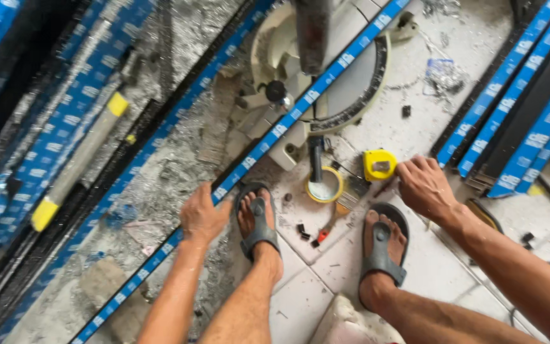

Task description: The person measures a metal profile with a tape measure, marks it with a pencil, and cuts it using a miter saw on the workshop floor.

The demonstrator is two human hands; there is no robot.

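Two hands are busy: the left hand (203, 215) grips the long blue-taped profile (300, 108) running from 7 to 1 o'clock across the mitre saw (345, 83); the right hand (423, 186) closes on the yellow tape measure (379, 164). Profile positioned, apparently uncut; measuring seems underway.
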